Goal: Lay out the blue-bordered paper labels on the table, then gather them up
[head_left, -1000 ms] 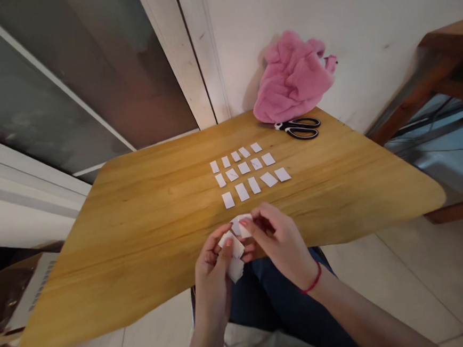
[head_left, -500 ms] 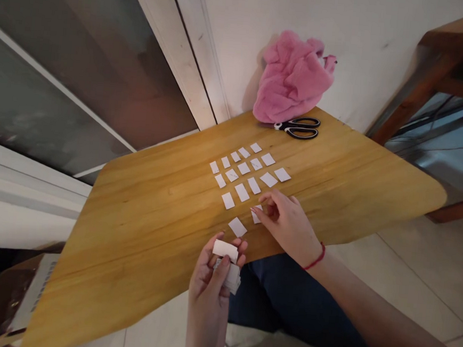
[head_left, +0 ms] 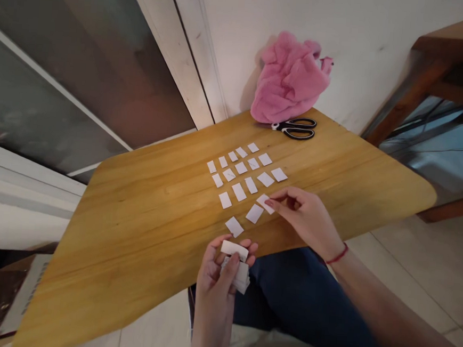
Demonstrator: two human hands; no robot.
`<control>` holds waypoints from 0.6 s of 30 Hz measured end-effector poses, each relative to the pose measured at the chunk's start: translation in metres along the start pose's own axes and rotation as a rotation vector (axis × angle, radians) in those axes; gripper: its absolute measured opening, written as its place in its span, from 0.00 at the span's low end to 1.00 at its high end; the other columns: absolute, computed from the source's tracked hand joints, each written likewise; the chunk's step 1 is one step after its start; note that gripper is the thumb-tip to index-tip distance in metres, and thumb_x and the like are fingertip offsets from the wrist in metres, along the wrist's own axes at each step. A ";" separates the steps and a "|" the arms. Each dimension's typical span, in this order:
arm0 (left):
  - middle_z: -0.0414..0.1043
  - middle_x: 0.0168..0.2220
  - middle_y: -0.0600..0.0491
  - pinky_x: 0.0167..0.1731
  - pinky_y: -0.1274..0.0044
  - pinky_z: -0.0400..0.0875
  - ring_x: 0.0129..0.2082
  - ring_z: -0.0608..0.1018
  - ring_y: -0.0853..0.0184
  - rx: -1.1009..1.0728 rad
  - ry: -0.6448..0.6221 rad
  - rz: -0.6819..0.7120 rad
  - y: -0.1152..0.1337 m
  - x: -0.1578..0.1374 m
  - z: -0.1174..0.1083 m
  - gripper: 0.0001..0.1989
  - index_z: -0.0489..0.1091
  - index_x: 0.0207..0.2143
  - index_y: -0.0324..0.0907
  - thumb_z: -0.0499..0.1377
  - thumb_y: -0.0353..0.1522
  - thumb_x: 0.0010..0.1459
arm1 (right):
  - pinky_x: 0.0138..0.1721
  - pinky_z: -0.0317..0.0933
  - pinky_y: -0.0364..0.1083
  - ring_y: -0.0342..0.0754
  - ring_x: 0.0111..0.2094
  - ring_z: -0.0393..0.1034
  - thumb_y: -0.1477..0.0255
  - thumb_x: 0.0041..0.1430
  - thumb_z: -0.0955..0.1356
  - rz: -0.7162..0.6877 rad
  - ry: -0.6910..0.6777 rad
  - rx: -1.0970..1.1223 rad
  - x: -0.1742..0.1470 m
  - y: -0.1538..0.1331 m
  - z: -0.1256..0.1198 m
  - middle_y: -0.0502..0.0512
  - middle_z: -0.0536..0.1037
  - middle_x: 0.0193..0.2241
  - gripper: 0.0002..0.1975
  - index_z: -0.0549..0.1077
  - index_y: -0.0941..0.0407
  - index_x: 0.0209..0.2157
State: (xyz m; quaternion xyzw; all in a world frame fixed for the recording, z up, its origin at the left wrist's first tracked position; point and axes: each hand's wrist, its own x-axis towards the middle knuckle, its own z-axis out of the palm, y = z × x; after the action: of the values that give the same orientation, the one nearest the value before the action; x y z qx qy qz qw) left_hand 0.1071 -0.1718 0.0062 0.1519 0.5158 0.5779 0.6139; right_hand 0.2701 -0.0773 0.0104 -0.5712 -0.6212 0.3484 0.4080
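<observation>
My left hand [head_left: 220,279] grips a small stack of white paper pieces [head_left: 241,276], its thumb pressed on top, just off the table's near edge. A red band circles the wrist of my right hand [head_left: 310,217], whose thumb and finger pinch a white paper piece [head_left: 265,203] at the table surface. Just left of that piece lies another paper piece [head_left: 254,214], and nearer my left hand is a third one [head_left: 234,226]. Beyond them, several paper pieces [head_left: 238,191] are laid out in rough rows, a few with faint marks.
The wooden table [head_left: 139,230] meets the wall at the back. Black-handled scissors [head_left: 299,129] lie at its far side, blade partly under a pink plush cloth [head_left: 290,82]. A brown wooden stand [head_left: 443,72] is on the right, an open box [head_left: 17,295] at lower left.
My right hand has moved a little right, uncovering the paper piece it was over, and now holds another beside it. My left hand has shifted slightly right with its stack.
</observation>
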 end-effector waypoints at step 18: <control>0.77 0.41 0.47 0.42 0.75 0.75 0.45 0.79 0.60 0.006 0.022 0.022 -0.001 0.001 -0.006 0.20 0.67 0.45 0.42 0.66 0.32 0.49 | 0.39 0.44 0.49 0.43 0.31 0.66 0.68 0.62 0.65 -0.236 0.050 -0.460 0.000 0.015 0.009 0.48 0.74 0.28 0.07 0.74 0.54 0.35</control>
State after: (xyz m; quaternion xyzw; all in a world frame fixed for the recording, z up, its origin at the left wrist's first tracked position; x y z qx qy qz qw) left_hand 0.1029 -0.1738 0.0029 0.1529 0.5224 0.5846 0.6016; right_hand 0.2690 -0.0759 -0.0072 -0.5810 -0.7361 0.1336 0.3205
